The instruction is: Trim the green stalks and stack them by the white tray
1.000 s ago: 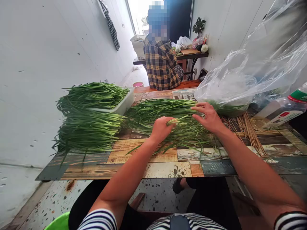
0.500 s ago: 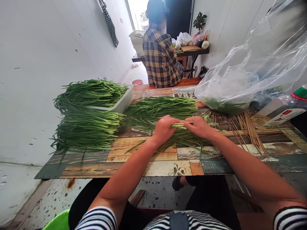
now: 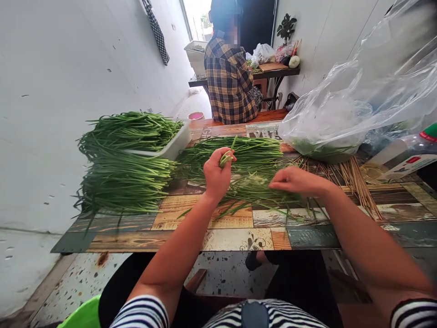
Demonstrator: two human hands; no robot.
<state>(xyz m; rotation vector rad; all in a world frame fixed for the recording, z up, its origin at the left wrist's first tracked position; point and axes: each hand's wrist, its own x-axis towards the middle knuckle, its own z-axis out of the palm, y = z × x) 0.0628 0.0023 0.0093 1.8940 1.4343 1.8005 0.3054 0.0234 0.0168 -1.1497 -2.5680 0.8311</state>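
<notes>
My left hand [image 3: 217,175] is closed round a few garlic chive stems [image 3: 226,159], whose pale cut ends poke out above the fist. Lower and to the right, my right hand [image 3: 292,179] has its fingers pinched together over loose trimmed chive leaves [image 3: 254,193]; whether anything is in them I cannot make out. Just beyond both hands lies a flat pile of chives [image 3: 235,152]. At the left, thick bunches of chives [image 3: 133,177] are heaped on and before a white tray [image 3: 179,141].
Thin wooden skewers [image 3: 358,187] lie at the right beside a clear plastic bag [image 3: 324,114] and a bottle with a green and red cap [image 3: 409,155]. A person in a plaid shirt [image 3: 228,82] sits with their back to me by another table [image 3: 290,72].
My hands have moved apart. The left rose and went left with the chive stems; the right let go of them and moved slightly right, over the loose leaves.
</notes>
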